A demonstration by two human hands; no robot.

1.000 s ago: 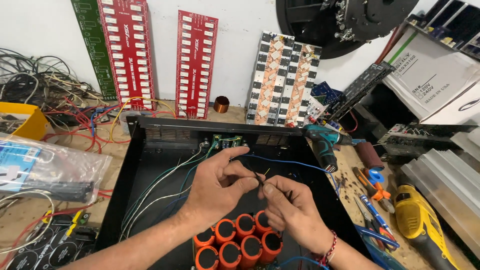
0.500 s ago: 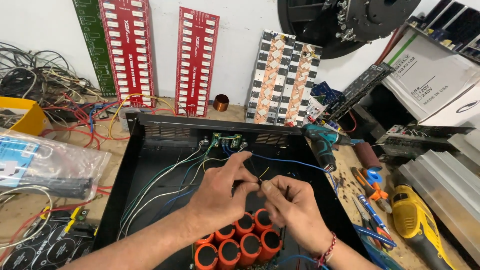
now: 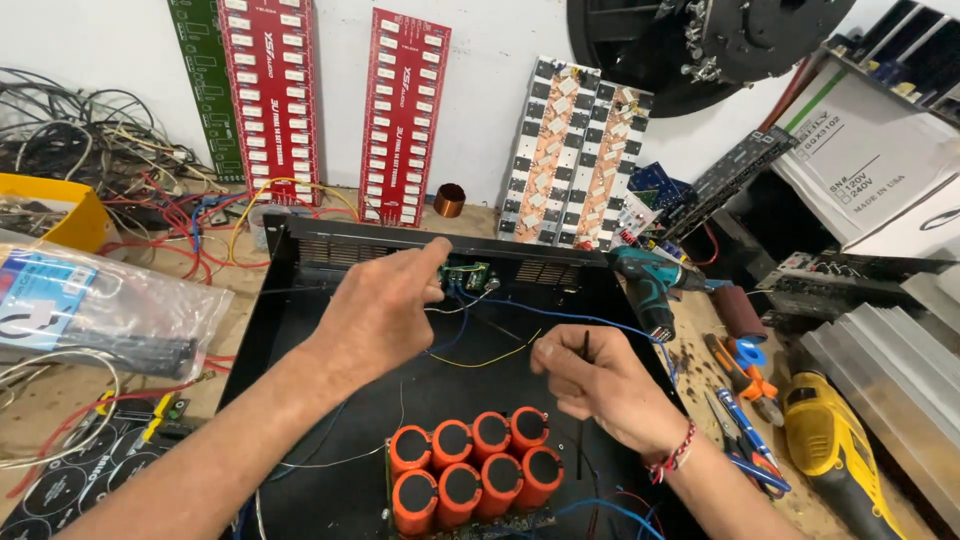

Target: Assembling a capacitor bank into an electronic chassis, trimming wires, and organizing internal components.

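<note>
The left hand [image 3: 385, 305] reaches, forefinger extended and gripping nothing, toward the small green circuit board [image 3: 467, 276] at the rear wall of the black metal case [image 3: 300, 300]. The right hand [image 3: 600, 385] pinches a thin black wire [image 3: 585, 350] upright above the orange capacitors [image 3: 475, 470], keeping it clear of them.

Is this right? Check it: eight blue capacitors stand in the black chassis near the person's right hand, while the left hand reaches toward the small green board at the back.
Wrong in one respect: the capacitors are orange, not blue, as the head view shows. They do stand in the black chassis near the right hand, and the left hand reaches toward the small green board.
</note>
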